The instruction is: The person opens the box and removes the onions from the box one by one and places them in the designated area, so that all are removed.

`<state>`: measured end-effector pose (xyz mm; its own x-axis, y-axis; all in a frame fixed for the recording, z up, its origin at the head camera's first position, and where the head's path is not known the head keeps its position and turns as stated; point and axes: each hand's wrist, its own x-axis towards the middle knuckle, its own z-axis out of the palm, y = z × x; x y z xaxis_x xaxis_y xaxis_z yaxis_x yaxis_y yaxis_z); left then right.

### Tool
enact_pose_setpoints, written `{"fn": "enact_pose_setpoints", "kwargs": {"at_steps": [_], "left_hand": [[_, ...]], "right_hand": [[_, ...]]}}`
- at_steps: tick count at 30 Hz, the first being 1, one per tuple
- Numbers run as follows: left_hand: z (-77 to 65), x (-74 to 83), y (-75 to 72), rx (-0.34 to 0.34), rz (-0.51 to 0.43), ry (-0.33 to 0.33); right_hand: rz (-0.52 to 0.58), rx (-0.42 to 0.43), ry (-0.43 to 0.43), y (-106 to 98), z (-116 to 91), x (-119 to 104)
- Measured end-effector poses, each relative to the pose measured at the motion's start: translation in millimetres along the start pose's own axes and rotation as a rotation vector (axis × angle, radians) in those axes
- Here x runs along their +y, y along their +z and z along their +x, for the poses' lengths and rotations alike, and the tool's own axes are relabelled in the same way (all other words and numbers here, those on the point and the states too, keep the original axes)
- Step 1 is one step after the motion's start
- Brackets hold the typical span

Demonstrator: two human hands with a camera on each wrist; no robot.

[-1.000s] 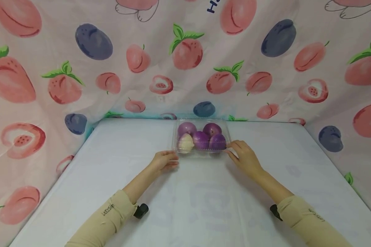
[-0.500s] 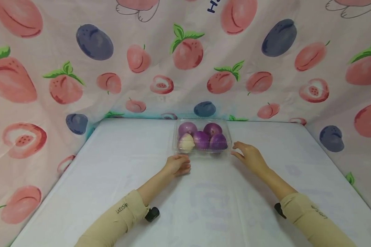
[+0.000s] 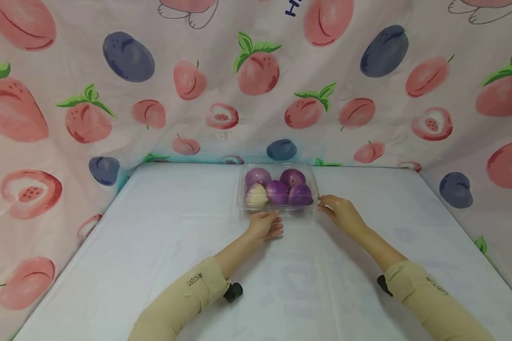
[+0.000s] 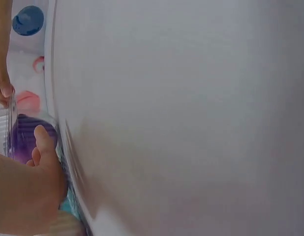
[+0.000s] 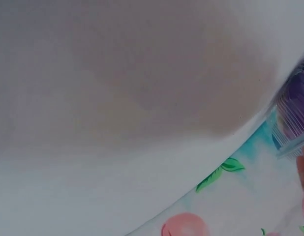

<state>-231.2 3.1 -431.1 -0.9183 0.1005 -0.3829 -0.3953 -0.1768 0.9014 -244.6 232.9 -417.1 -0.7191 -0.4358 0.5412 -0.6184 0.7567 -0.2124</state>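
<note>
Head view softly lit; wrist views dimmer, apparently blurred.

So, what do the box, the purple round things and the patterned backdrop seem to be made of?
The box: probably thin, glossy clear plastic; its contents show through ribbed walls.
The purple round things: smooth, with soft highlights; produce or plastic, I can't tell.
The patterned backdrop: likely printed fabric or soft sheeting, fairly matte, since it hangs in creases.

Wht tbl (image 3: 132, 255) at 6 o'clock. Pinkish fruit-print backdrop (image 3: 219, 47), 9 o'clock thru 12 to 3: dk-blue fruit (image 3: 128, 56) approx 10 & 2, leafy red fruit (image 3: 259, 73) at 12, halved fruit (image 3: 31, 194) nr 9.
</note>
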Motion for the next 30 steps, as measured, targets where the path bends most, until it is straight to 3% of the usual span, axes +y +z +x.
{"fn": "enact_pose_setpoints", "kwargs": {"at_steps": [3,11,19,30], "left_hand": [[1.8,-3.3,7.0,0.002,-0.019,0.002],[1.2,1.0,17.4,-0.003,-0.082,-0.042],[4.5,6.0,25.1,-0.018,-0.209,-0.075],[7.5,2.6,28.9,-0.055,-0.172,-0.049]], "right_hand": [[-0.052,-0.003,-0.044,0.2,0.3,-1.8],[-0.392,0.015,-0.323,-1.1,-3.0,-2.7],[-0.479,0.025,-0.419,2.9,-2.4,-0.7],[-0.553,0.167,-0.547,10.1,-0.5,3.7]]}}
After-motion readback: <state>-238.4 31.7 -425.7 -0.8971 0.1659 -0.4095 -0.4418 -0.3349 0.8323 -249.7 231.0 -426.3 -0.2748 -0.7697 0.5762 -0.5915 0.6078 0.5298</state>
